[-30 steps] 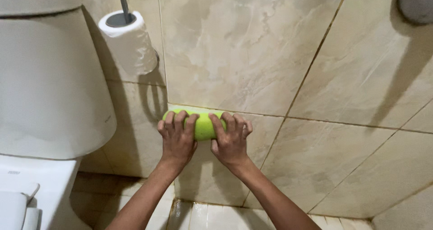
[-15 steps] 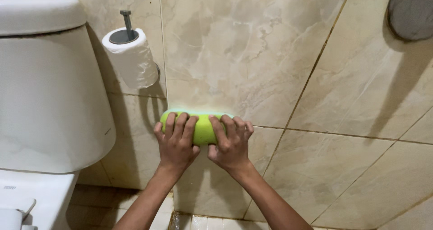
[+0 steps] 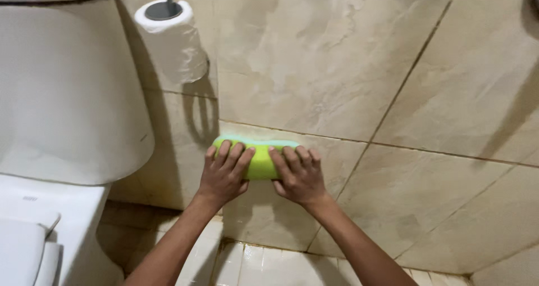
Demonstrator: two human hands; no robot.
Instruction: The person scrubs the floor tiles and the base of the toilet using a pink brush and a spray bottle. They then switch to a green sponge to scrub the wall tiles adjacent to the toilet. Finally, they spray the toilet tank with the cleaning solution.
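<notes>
Both hands flat on a yellow-green sponge (image 3: 259, 161), pressing it vs the beige tiled wall (image 3: 314, 67). Left hand (image 3: 224, 174) covers the sponge's left half, fingers spread and only lightly curled over its top edge, palm below. Right hand (image 3: 297, 175) does the same on the right half, fingers fanned, not a closed fist; more a flat press than a grip. Only a strip of sponge shows between the two hands, plus its pale upper edge above the fingertips.

Risks, as I judge them: w/ open palms and no real clamp, the sponge could slide out sideways or drop if pressure eases, esp. if wet, tho wetness can't be told from here. It sits right on a grout line (image 3: 449, 151), so an edge might catch there and roll under the fingers. Up-left of the left hand hangs a toilet paper roll (image 3: 173, 42); a wide sweep that way could wet or knock it. Toilet tank (image 3: 67, 89) is further left of that hand, well apart. Floor tiles (image 3: 269, 266) lie below the forearms; a dropped sponge lands there.
</notes>
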